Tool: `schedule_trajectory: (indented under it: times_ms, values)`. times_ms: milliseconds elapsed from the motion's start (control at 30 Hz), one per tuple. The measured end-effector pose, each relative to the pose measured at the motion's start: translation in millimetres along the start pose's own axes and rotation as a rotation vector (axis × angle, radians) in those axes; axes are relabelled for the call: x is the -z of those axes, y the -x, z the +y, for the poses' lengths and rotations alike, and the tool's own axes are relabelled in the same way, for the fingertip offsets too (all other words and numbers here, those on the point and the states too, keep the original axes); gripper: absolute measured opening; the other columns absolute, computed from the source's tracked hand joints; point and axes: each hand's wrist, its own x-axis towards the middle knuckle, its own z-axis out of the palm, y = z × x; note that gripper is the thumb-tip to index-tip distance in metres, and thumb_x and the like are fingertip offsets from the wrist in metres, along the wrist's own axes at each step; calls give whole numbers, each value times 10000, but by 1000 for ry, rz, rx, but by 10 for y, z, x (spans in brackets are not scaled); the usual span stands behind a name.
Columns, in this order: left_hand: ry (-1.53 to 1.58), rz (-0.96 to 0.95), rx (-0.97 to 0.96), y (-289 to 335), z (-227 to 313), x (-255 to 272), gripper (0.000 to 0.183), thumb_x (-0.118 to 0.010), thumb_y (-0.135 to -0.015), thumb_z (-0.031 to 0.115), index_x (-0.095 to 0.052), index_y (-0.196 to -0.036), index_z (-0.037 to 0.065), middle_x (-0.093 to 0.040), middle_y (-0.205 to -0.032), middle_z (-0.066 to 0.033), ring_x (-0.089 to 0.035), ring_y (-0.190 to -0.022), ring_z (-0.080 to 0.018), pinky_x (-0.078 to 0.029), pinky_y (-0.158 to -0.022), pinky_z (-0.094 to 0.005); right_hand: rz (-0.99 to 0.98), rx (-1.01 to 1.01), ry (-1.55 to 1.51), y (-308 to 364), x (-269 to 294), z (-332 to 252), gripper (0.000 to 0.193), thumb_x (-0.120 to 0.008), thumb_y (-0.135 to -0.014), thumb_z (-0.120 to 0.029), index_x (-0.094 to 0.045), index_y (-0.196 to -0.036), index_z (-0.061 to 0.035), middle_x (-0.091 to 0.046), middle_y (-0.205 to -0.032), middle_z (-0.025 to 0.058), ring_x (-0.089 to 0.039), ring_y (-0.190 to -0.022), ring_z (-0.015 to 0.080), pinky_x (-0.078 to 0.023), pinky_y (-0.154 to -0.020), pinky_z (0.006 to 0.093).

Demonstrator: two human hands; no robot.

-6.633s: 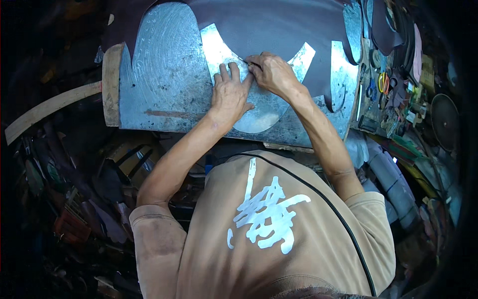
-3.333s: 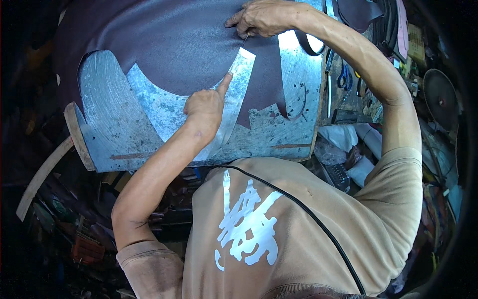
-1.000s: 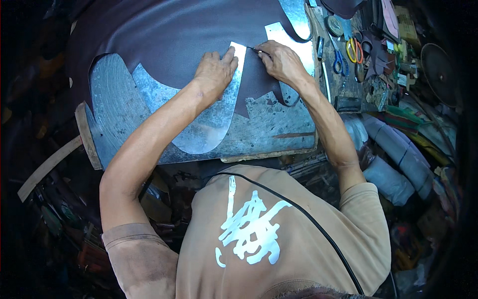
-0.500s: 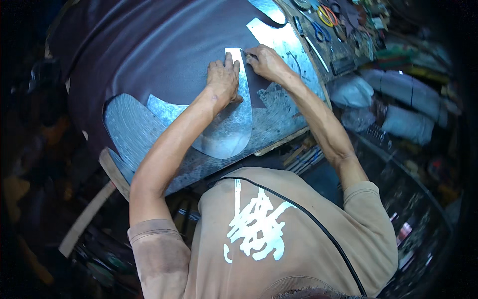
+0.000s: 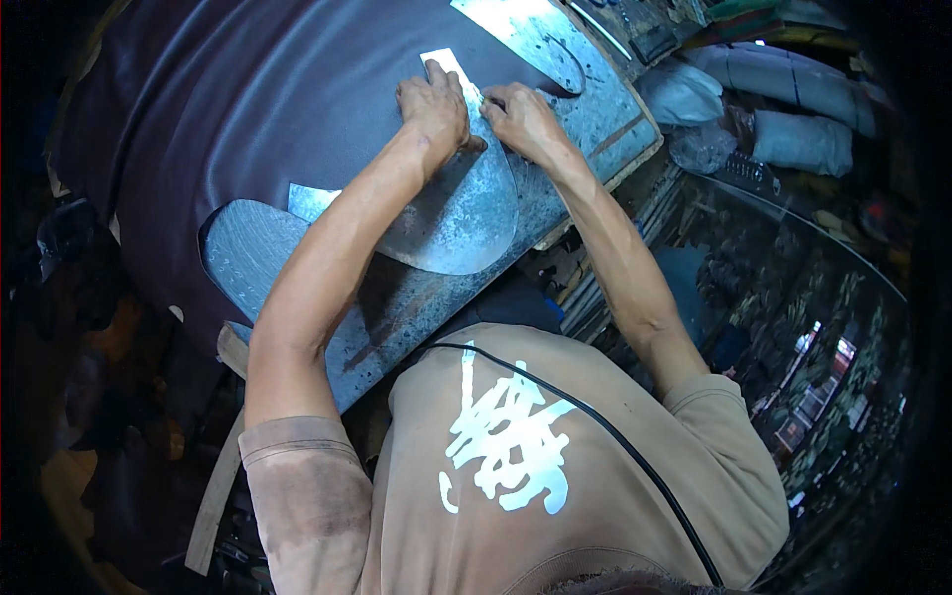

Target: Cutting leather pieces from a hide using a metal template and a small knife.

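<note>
A grey metal template (image 5: 461,233), narrow at the far end and broadly rounded at the near end, lies partly over a dark brown leather sheet (image 5: 288,109). My left hand (image 5: 434,107) rests on the template's narrow part, fingers spread and holding nothing. Against the template's right edge, my right hand (image 5: 520,119) is closed in a pinch. Whatever sits between its fingers is too small and hidden to make out. Part of the template's left side is covered by my left forearm.
Under the leather is a worn metal-topped table (image 5: 620,129). Curved cutouts in the leather bare a striped grey surface (image 5: 253,243). Wrapped bundles (image 5: 803,142) lie to the right, and a wooden strip (image 5: 213,496) slants at the lower left.
My right hand has slid along the template's right edge, from near its narrow tip toward me. My left hand still presses on the template. The whole view has shifted.
</note>
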Motion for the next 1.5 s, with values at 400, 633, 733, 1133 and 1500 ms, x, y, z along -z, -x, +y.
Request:
schedule_trajectory:
  times_ms: [400, 633, 733, 1133, 1500]
  values:
    - [-3, 31, -15, -6, 1, 139, 1093, -696, -600, 785, -456, -1326, 4, -446, -1333, -201, -579, -1106, -360, -470, -802, -461, 44, -98, -33, 1124, 144, -2, 265, -581, -858, -126, -664, -1036, 52, -628, -917, 314, -597, -920, 481, -482, -813, 501]
    - [105, 506, -116, 352, -138, -473, 899, -741, -673, 607, -520, -1285, -13, -449, -1374, -258, -550, -1003, -347, -420, -866, -448, 78, -217, -217, 1224, 24, 9, 290, -543, -912, -149, -637, -1133, 14, -672, -1062, 224, -631, -1058, 352, -477, -908, 401]
    - [429, 671, -188, 921, -10, -676, 931, -792, -663, 501, -451, -1363, -11, -327, -1462, -293, -429, -1236, -472, -361, -1000, -541, 75, -445, -466, 1511, -52, 121, 355, -564, -953, -217, -584, -1232, 0, -602, -824, 26, -564, -642, 97, -460, -543, 250]
    - [526, 389, -238, 1645, 533, -954, 1052, -811, -608, 564, -400, -1427, 48, -256, -1500, -309, -194, -1399, -506, -195, -1105, -625, 17, -677, -1211, 1496, -31, 202, 220, -595, -943, -265, -592, -982, -48, -566, -775, 7, -511, -506, 79, -434, -409, 222]
    - [647, 761, -349, 1926, 310, -463, 601, -701, -755, 63, -520, -1327, 37, -529, -1342, -216, -505, -1241, -397, -401, -1048, -462, 22, -599, -1215, 1589, -140, -127, 407, -676, -895, -402, -611, -1027, -23, -614, -766, 31, -499, -454, 55, -413, -378, 196]
